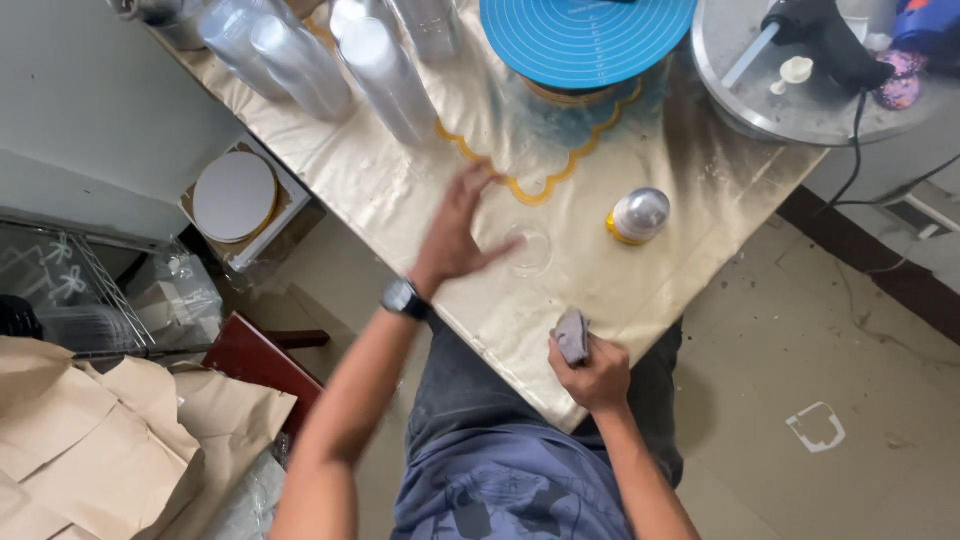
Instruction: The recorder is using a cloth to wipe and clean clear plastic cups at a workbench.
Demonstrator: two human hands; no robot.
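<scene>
We are reaching our left hand (455, 235) out flat over the tabletop (400, 200), fingers spread wide and holding nothing, beside a small clear dish (528, 250) lying just right of them. Our right hand (592, 375), at the near edge, is gripping a small grey cloth (572, 335) in curled fingers. A domed yellow-based bottle (637, 215) is standing further right.

Table layout, seen from my head camera.
Left hand (455, 235) over table (400, 200), clear dome (528, 250) just right of it; capped jar (637, 215) further right; turntable (585, 35) behind; right hand (590, 370) holding cloth (572, 335) at near edge.
</scene>
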